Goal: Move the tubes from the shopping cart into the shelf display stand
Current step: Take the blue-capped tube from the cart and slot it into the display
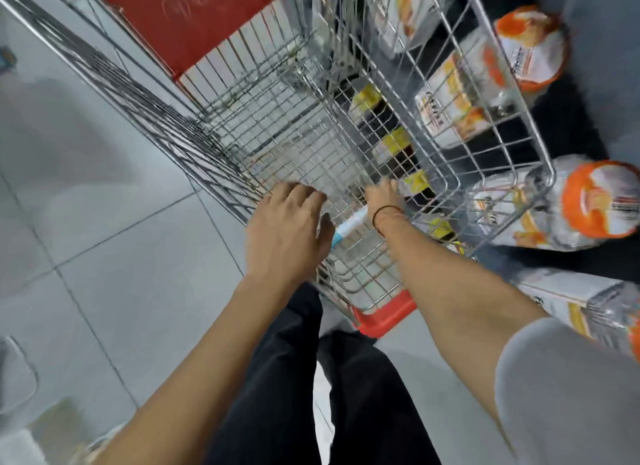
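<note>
I look down into a wire shopping cart point(277, 125) with both hands inside its near end. A white tube with a blue end point(348, 226) lies slanted just above the cart's mesh floor, between my hands. My left hand point(287, 229) is palm down over the cart's left rim with its fingers curled, and its thumb is next to the tube's blue end. My right hand point(382, 196) reaches down at the tube's white end, with a thin band on the wrist. Its fingers are hidden below the hand. The picture is blurred, so which hand grips the tube is unclear.
The cart has a red flap point(194, 17) at its far end and a red corner guard point(384, 314) near my legs. To the right are shelves with orange-and-white packs point(595, 201) and small yellow boxes point(398, 142). Grey tiled floor point(104, 194) lies to the left.
</note>
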Available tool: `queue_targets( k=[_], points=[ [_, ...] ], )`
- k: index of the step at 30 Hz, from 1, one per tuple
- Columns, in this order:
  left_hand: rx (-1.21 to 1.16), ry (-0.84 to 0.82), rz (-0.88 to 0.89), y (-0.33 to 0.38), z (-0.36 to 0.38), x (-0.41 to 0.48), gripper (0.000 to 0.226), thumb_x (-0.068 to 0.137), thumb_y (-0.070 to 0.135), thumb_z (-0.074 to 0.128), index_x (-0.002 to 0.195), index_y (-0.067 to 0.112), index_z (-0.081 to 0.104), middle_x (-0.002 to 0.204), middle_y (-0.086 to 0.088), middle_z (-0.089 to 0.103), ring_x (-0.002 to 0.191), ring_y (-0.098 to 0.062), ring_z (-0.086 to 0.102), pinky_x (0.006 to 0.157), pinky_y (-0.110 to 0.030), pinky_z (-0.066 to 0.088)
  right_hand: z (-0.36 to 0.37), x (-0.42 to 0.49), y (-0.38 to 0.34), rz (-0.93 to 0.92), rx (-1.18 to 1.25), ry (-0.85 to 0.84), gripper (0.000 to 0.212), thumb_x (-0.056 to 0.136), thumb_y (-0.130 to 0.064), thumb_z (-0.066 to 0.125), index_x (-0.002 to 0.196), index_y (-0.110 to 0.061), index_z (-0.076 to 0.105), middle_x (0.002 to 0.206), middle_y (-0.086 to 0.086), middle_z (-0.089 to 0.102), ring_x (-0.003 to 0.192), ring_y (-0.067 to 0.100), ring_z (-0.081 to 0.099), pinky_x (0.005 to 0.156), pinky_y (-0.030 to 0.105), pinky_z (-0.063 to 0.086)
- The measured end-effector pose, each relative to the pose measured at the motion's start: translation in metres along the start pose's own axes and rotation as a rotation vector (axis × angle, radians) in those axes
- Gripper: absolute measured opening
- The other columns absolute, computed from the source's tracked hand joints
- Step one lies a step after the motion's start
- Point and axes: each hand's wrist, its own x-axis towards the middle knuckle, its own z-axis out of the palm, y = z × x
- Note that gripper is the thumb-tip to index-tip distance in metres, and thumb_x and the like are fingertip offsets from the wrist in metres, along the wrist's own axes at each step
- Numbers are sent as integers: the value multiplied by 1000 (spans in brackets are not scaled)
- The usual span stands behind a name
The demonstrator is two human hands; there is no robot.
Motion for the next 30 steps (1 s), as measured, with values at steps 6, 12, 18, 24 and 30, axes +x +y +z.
queue_targets(
  k=[6, 12, 18, 24, 30],
  points=[
    [10, 20, -8, 1, 1, -1, 21, 82, 24, 56, 95, 10, 66, 97, -8, 70, 97, -28, 59, 70, -37, 50, -8, 5, 6, -47, -13, -69, 33, 95, -6, 42, 124, -3, 56, 134, 24, 48, 123, 39, 46, 101, 46, 41],
    [-5, 6, -19, 2, 0, -2, 23, 84, 25, 53, 98, 11, 65, 99, -7, 70, 100, -28, 57, 74, -39, 49, -32, -19, 5, -84, 179, -249, 44, 86, -10, 64, 128, -5, 53, 132, 17, 55, 121, 31, 53, 103, 35, 45],
    [-9, 10, 23, 1, -1, -4, 27, 85, 26, 53, 105, 11, 64, 102, -6, 71, 106, -26, 57, 74, -39, 51, -72, -69, 11, -159, 514, -112, 35, 81, -2, 68, 115, 0, 60, 123, 19, 58, 102, 25, 57, 78, 20, 38],
    [-6, -37, 49, 0, -7, -4, 33, 88, 27, 54, 116, 11, 57, 118, -8, 65, 116, -26, 51, 85, -42, 50, -134, -134, 46, -143, 731, 160, 35, 81, -14, 68, 115, -6, 62, 108, 14, 65, 85, 17, 56, 71, 24, 44],
    [-99, -13, 108, 24, -24, 2, 37, 87, 20, 57, 122, 7, 54, 124, -14, 60, 117, -31, 50, 93, -43, 44, -197, -216, 99, -96, 769, 524, 28, 79, -28, 70, 93, -3, 66, 76, 6, 57, 71, 17, 51, 66, 27, 38]
  ],
)
